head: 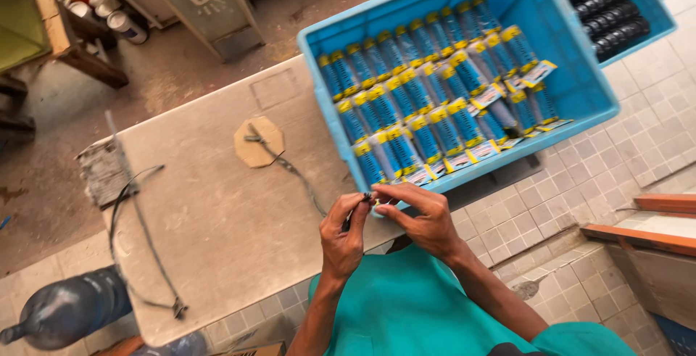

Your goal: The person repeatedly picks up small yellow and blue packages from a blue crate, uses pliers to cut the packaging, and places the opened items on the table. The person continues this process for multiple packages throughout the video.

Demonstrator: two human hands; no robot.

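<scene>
1. Worn grey worktop (217, 211) fills my head view, set over pale floor tiles, with a dirt floor beyond it. A big blue crate (580, 88) sits on its far right part, packed with rows of blue and yellow packets (428, 102); a second blue bin (645, 1) behind it holds dark ribbed grips (605, 11).

2. An octagonal card piece (259, 142) lies mid-table with a thin cable (297, 175) running from it toward my hands. A looped wire (138, 233) lies at the left edge, and a blue water bottle (65, 309) below it.

3. Both hands meet at the near table edge, just before the crate. My left hand (344, 236) pinches a small dark part (366, 198) with narrow fingertips; my right hand (424, 218) closes thumb and forefinger on the same part from the other side.

4. That part sits between the two sets of fingertips, equally near both. Its long axis I cannot tell; it is too small.
</scene>
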